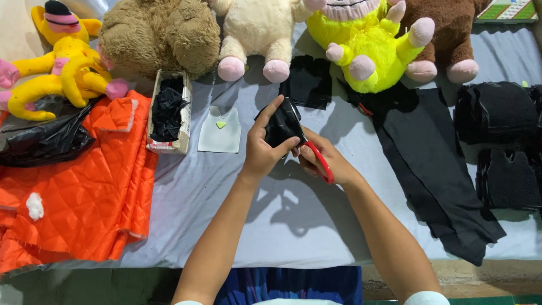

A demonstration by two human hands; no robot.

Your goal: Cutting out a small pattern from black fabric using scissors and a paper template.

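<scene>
The left hand [261, 148] has its grip clenched on a small piece of black fabric [280, 125], thumb and fingers pinching it up off the worktop [282, 214] at the middle of the frame. The right hand [323, 161] grips a pair of red-handled scissors [316, 159], fingers through the loops, with the blades running into the black piece; how far apart the blades stand is hidden by the cloth and the thumb. By the look of it, a cut along the edge of the piece is in hand, and the next snip calls for the left hand to turn the fabric so the line feeds squarely into the blades while the cloth stays taut.

Just beyond the hands, a pale grey cut-out shape with a small green mark [220, 130] lies flat on the grey cloth. Left of it stands a small cardboard box [183, 116] stuffed with black scraps, and at the left edge an orange quilted fabric [84, 181] spreads out under a black plastic bag [39, 141]. To the right a long strip of black cloth [435, 169] runs down the frame, with stacks of cut black pieces [499, 113] at the far right. Along the top sit plush toys: a yellow one [62, 62] upper left, a brown one [158, 34], a cream one [254, 28], and a bright yellow-green one [367, 51].
</scene>
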